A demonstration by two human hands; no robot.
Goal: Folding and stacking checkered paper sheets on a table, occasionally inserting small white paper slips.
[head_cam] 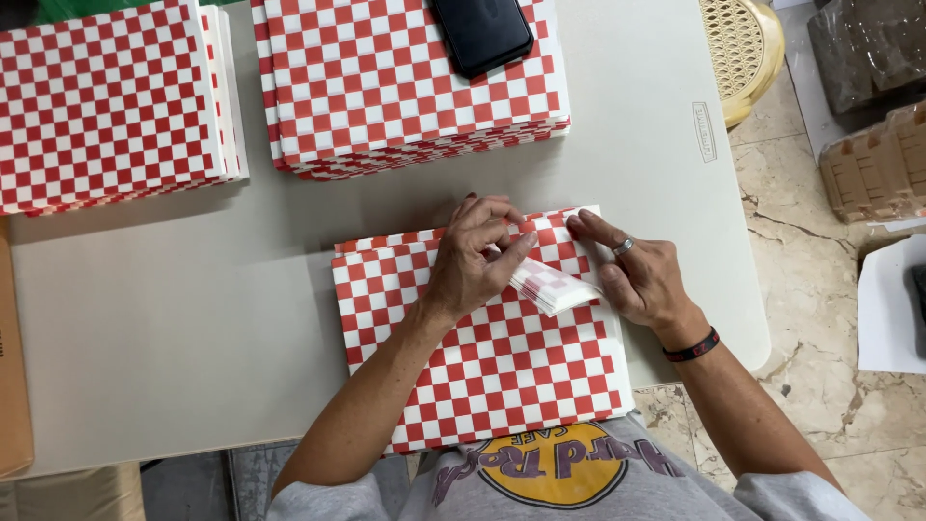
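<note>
A stack of red-and-white checkered paper sheets [502, 367] lies on the pale table [174, 318] right in front of me. My left hand [475, 259] rests on its upper middle and pinches the turned-up corners of several sheets [552, 286] between thumb and fingers. My right hand [637, 275], with a ring and a dark wristband, lies at the stack's right edge, its fingertips on the top right corner and its palm beside the lifted sheets.
Two more checkered stacks sit at the back: one at far left [106, 106], one in the middle [405, 87] with a black phone [480, 34] on top. A cream woven stool [743, 48] and brown trays [873, 169] stand on the tiled floor to the right.
</note>
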